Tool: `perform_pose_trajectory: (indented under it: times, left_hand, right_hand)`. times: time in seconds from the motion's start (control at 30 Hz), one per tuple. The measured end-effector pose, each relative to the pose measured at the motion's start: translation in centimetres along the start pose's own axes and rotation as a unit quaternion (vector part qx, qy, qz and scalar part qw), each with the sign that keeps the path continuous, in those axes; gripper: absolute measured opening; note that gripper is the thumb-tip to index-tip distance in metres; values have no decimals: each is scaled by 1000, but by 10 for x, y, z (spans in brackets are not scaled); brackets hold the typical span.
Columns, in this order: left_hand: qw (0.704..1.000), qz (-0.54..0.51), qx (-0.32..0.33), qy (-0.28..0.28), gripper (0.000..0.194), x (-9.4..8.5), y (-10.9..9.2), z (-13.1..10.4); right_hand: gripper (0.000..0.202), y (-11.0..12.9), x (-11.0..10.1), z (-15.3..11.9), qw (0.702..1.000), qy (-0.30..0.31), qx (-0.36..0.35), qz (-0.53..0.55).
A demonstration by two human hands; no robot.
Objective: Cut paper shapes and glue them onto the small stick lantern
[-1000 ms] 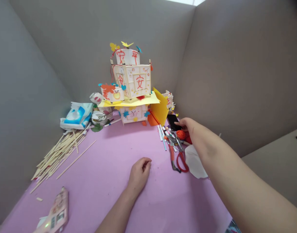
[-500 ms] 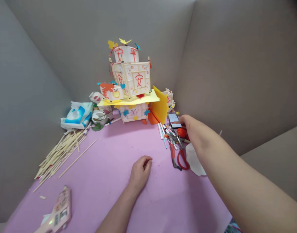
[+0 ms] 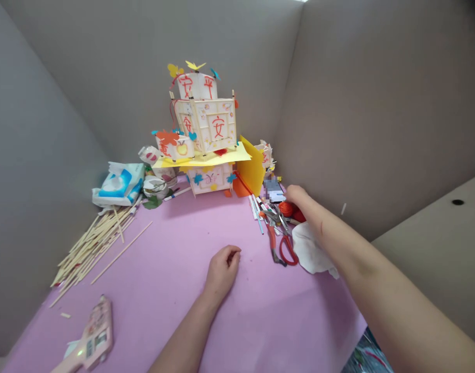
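Leftward, a blue-and-white plastic packet [image 3: 120,185] sits beside a small white rounded pot [image 3: 155,185] with green leaves [image 3: 152,202] in front. Right of centre, the right hand [image 3: 297,195] is at a flat, lit rectangular phone [image 3: 276,196], its grip impossible to tell; red-handled metal scissors [image 3: 287,259] lie below. The left hand [image 3: 221,268], curled nearly closed, rests lower centre on the purple tabletop [image 3: 152,290], grey walls [image 3: 338,93] behind.
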State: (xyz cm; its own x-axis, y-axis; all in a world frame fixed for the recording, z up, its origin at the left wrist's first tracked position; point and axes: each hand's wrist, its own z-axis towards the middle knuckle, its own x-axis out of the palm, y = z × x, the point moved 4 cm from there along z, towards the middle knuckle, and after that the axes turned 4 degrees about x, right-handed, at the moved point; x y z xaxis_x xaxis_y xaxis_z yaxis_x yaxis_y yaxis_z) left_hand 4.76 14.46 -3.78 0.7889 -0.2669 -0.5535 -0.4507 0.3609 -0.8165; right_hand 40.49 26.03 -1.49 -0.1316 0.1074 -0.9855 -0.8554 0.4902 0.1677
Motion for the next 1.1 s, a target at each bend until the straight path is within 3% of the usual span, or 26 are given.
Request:
perform_pose_trajectory:
  times: [0.37,0.9,1.1]
  left_hand:
    - [1000,9,4,2,20,0,-1,1]
    - [1000,1,4,3,20,0,-1,0]
    - [1000,4,-1,9,20,1,1,1]
  right_hand:
    - [49,2,13,-16,995,-7,-103,8]
    - [43,2,19,-11,993,17,-109,-50]
    - [45,2,18,-12,994,-1,-99,-37]
